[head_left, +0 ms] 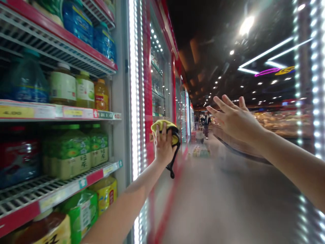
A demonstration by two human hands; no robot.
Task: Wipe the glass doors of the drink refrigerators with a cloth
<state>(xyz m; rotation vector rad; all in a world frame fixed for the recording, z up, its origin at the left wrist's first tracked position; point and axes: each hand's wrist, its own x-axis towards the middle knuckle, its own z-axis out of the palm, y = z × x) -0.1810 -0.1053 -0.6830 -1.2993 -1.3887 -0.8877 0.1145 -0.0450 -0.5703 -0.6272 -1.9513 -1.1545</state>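
Observation:
My left hand (pixel 164 145) reaches forward with a yellow cloth (pixel 162 124) under its fingers. The cloth has a dark edge, and a black strap-like part (pixel 175 157) hangs below it. Hand and cloth overlap the red frame of a glass-door cooler (pixel 162 74) in the view; whether they touch a glass pane in front of it I cannot tell. My right hand (pixel 235 117) is raised on the other side, fingers spread, with nothing in it. Contact between that palm and glass is not clear.
Close on the left, open cooler shelves (pixel 61 113) hold bottled drinks, including green-labelled bottles (pixel 73 152). A bright LED strip (pixel 137 101) runs up beside them; more light strips (pixel 315 84) show at right. Down the aisle stands a person (pixel 206 122) near low goods (pixel 200 150).

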